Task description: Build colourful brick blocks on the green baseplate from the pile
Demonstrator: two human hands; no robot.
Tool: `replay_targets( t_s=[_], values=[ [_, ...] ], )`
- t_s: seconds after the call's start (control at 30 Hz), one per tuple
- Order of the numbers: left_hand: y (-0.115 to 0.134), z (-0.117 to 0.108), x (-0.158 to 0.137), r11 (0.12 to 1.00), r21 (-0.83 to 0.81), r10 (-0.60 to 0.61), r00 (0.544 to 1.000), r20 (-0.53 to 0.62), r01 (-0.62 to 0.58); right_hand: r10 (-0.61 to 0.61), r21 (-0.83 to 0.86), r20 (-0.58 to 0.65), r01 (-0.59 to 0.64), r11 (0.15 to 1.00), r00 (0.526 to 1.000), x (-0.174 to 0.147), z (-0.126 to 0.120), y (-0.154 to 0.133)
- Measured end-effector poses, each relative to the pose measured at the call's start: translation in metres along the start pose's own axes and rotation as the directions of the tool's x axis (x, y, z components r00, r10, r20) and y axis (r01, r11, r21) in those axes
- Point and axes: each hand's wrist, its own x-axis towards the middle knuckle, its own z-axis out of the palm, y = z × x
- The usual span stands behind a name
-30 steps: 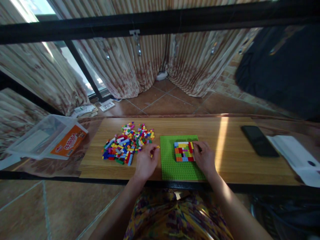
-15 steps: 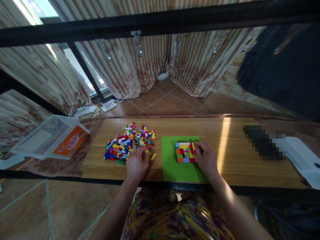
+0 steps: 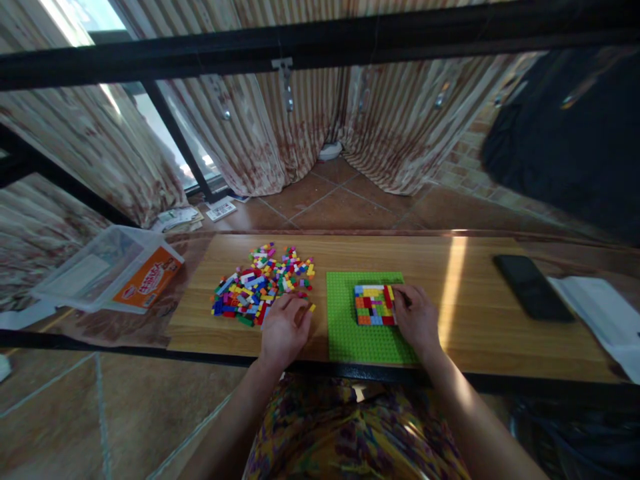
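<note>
My left hand is at the right edge of a pile of loose toy bricks. Its thumb and forefinger close around a small yellow brick, whose end shows past the fingertips. A green studded baseplate lies in front of me, bearing a multicoloured brick build that is roughly rectangular. My right hand grips the right side of this build with bent fingers. Red and yellow bricks show beside its fingertips, and the hand hides the build's right edge.
A clear plastic tub with an orange label stands at the left. To the right lie a black phone and a white tray-like item. The wooden board's near side meets a dark table edge.
My left hand has moved right, and its fingertips now partly cover the yellow brick that lay apart from them. My right hand stays at the build. The view has shifted slightly.
</note>
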Motion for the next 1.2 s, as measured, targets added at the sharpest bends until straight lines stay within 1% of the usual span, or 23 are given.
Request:
replay_targets(
  t_s=[0.07, 0.17, 0.23, 0.33, 0.57, 0.73, 0.83, 0.93, 1.07, 1.2],
  values=[
    [0.007, 0.005, -0.002, 0.997, 0.071, -0.006, 0.998, 0.056, 0.002, 0.003, -0.001, 0.0, -0.003, 1.0, 1.0, 0.0, 0.0, 0.001],
    [0.015, 0.008, 0.0, 0.984, 0.179, -0.046, 0.987, 0.151, 0.018, 0.001, 0.012, -0.004, -0.001, 1.0, 1.0, 0.0, 0.001, 0.002],
    [0.02, 0.009, 0.002, 0.978, 0.209, -0.068, 0.977, 0.2, 0.025, -0.002, 0.021, -0.006, 0.002, 1.0, 1.0, 0.0, 0.001, 0.002],
    [0.026, 0.009, 0.004, 0.981, 0.189, -0.085, 0.969, 0.23, 0.041, -0.008, 0.018, -0.013, 0.008, 1.0, 1.0, 0.0, 0.002, 0.001],
    [0.035, 0.014, -0.001, 0.993, 0.091, -0.088, 0.972, 0.216, 0.07, -0.013, 0.016, -0.016, 0.014, 1.0, 1.0, 0.0, 0.002, 0.002],
    [0.025, 0.012, -0.004, 0.985, 0.15, -0.117, 0.978, 0.176, 0.091, -0.013, 0.011, -0.003, 0.013, 1.0, 1.0, 0.0, 0.002, 0.004],
    [0.014, 0.009, -0.004, 0.971, 0.195, -0.165, 0.978, 0.128, 0.138, -0.018, 0.013, -0.003, 0.018, 1.0, 1.0, -0.001, 0.001, 0.005],
    [0.005, 0.005, -0.002, 0.965, 0.181, -0.206, 0.976, 0.07, 0.19, -0.023, 0.005, -0.001, 0.023, 1.0, 1.0, -0.001, 0.001, 0.005],
    [-0.008, -0.008, 0.006, 0.961, 0.148, -0.234, 0.972, -0.024, 0.235, -0.014, -0.002, 0.0, 0.014, 1.0, 1.0, -0.002, 0.0, 0.005],
    [-0.029, -0.027, 0.023, 0.916, 0.247, -0.284, 0.946, -0.158, 0.316, -0.014, -0.009, 0.007, 0.014, 1.0, 1.0, -0.002, 0.0, 0.005]
  ],
)
